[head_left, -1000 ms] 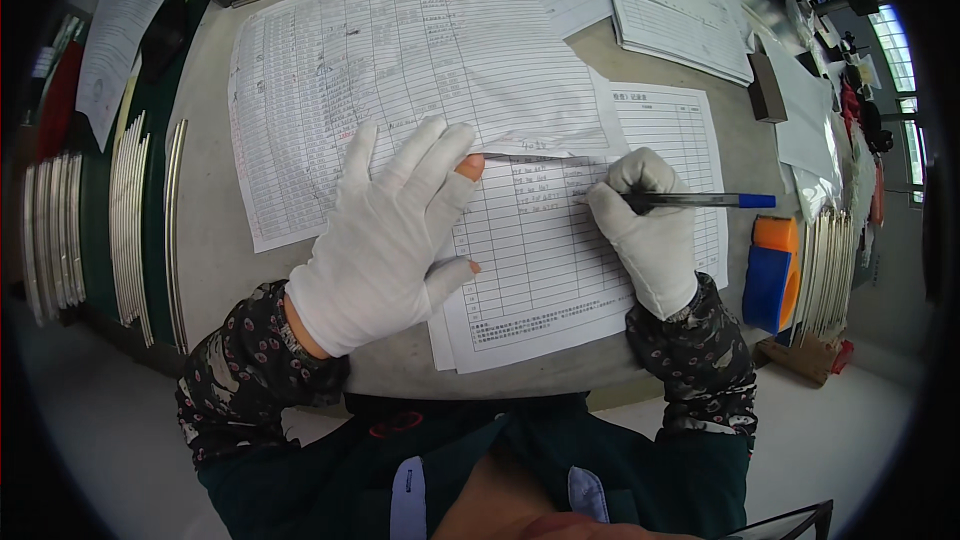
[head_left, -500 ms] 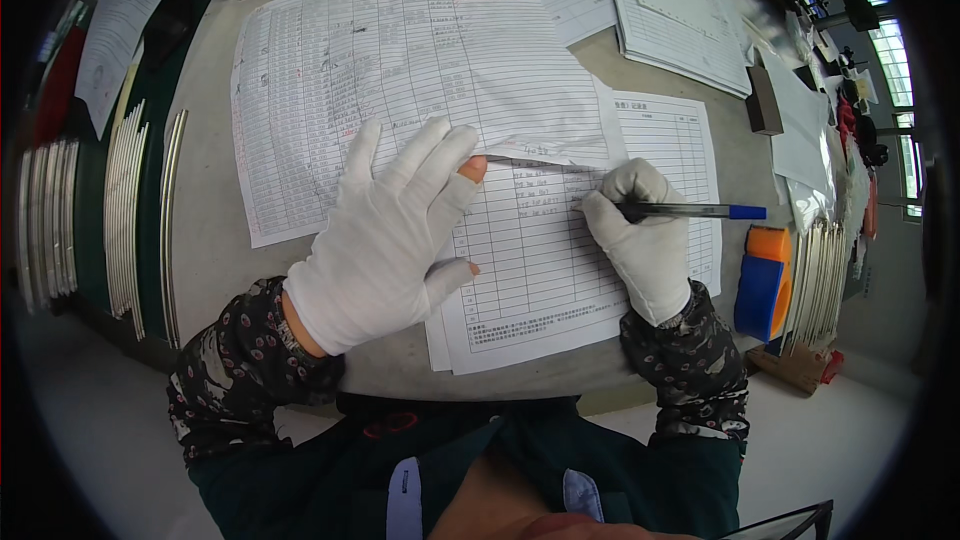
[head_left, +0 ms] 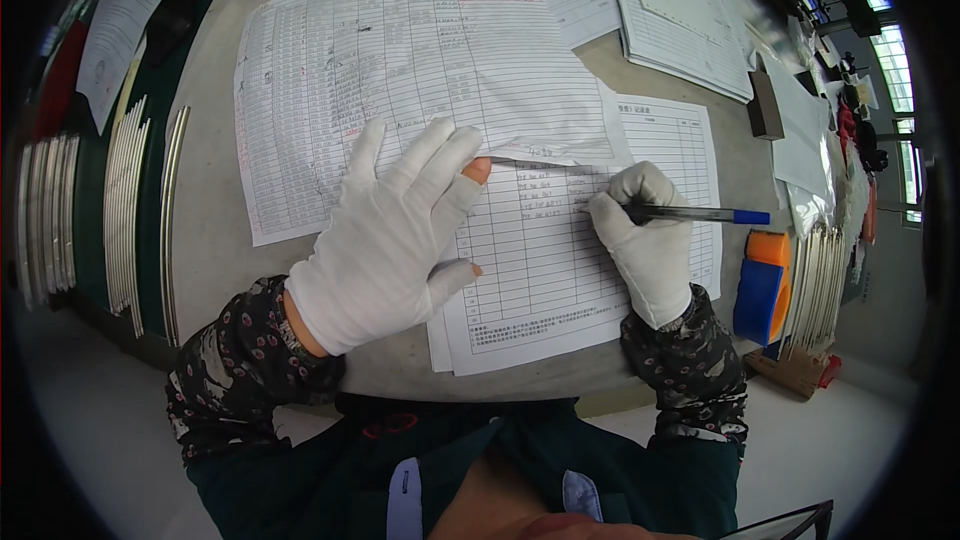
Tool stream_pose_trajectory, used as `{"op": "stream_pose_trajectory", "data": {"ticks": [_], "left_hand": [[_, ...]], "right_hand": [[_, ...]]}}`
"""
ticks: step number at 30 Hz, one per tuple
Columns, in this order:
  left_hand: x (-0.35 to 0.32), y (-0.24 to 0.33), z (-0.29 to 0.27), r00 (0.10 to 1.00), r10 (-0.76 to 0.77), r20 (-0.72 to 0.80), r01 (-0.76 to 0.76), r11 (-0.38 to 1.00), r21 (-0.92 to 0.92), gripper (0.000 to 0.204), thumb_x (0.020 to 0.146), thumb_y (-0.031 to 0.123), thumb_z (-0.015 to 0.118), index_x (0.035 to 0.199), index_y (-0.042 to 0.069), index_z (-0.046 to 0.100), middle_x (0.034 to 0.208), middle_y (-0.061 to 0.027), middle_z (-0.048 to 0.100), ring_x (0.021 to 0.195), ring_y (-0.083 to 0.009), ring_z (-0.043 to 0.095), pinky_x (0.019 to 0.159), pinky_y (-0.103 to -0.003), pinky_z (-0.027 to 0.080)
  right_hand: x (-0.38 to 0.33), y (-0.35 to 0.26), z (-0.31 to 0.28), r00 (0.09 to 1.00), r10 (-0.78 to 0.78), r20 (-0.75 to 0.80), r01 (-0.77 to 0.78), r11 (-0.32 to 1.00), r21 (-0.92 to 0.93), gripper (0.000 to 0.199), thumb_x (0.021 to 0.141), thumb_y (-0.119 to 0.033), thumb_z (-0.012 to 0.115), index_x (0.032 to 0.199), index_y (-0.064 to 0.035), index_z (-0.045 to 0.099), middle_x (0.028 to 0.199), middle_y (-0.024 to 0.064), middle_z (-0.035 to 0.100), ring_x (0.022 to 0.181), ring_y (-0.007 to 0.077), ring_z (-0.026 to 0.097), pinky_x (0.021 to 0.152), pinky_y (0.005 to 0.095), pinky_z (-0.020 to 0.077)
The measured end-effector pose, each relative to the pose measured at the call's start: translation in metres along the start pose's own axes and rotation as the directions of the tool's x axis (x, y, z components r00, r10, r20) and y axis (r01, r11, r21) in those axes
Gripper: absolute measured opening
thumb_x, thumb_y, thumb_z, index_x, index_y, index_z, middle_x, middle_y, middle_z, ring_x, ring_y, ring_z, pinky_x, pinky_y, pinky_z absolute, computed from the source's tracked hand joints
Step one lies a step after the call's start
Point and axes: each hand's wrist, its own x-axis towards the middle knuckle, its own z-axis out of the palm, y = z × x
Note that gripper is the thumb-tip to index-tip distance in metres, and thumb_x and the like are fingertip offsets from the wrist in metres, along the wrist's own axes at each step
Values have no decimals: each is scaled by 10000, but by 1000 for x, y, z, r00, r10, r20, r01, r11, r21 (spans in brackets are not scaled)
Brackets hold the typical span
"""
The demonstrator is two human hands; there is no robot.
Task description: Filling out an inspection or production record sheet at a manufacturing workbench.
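My left hand [head_left: 385, 235], in a white glove with two bare fingertips, lies flat with spread fingers on a large printed table sheet [head_left: 400, 70], its fingertips at that sheet's lower edge. Under it lies a ruled form [head_left: 560, 270] partly filled with handwriting. My right hand [head_left: 648, 240], also in a white glove, grips a blue-capped pen [head_left: 700, 214] with the tip on the form's middle rows. Both sleeves are dark with a small pattern.
More paper stacks [head_left: 660, 0] lie at the back of the grey table [head_left: 210, 250]. An orange and blue tool [head_left: 760, 285] sits at the right edge. Curved metal strips [head_left: 130, 210] stand in rows at the left. A small dark block [head_left: 765, 105] rests at the right.
My right hand and the pen have stayed on the form, shifting only slightly. My left hand has kept its flat hold on the large sheet.
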Motion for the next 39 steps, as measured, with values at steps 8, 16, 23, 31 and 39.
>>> {"op": "stream_pose_trajectory", "data": {"ticks": [8, 16, 23, 31, 39], "left_hand": [[0, -1, 1, 1000, 4, -1, -4, 1000, 0, 887, 645, 293, 685, 1355, 75, 201, 1343, -161, 265, 1255, -359, 267, 1008, -594, 162], [0, 1, 0, 1000, 1, 0, -1, 1000, -6, 857, 648, 301, 681, 1340, 54, 239, 1345, -156, 264, 1257, -354, 268, 1008, -595, 161], [0, -1, 1, 1000, 9, -12, -9, 1000, -6, 873, 648, 303, 681, 1346, 57, 219, 1345, -156, 264, 1256, -356, 268, 1010, -594, 158], [1, -1, 0, 1000, 6, -3, -6, 1000, -17, 872, 647, 294, 682, 1349, 68, 218, 1345, -163, 265, 1255, -361, 271, 1009, -594, 154], [1, -1, 0, 1000, 3, -2, -3, 1000, -6, 876, 648, 302, 683, 1352, 71, 216, 1343, -168, 271, 1256, -364, 271, 1007, -596, 156]], "right_hand": [[1, 1, 1, 1000, -27, 7, 27, 999, 27, 221, 724, 50, 566, 650, -68, 394, 632, -34, 407, 589, 40, 358, 553, 185, 358], [0, 3, -1, 996, -92, 3, 92, 995, -21, 181, 737, 44, 571, 656, -44, 435, 619, -30, 448, 570, 34, 378, 514, 188, 351], [1, 4, 0, 1000, -22, -14, 24, 995, 93, 183, 732, 52, 569, 651, -44, 436, 615, -30, 450, 566, 35, 379, 515, 187, 353], [1, 3, -1, 999, -53, -14, 53, 998, 35, 184, 733, 57, 563, 648, -44, 436, 601, -33, 441, 559, 31, 372, 511, 183, 341], [1, 1, -2, 999, -14, -36, 16, 999, 32, 203, 724, 58, 554, 641, -57, 408, 613, -39, 407, 574, 37, 353, 524, 185, 335]]}}
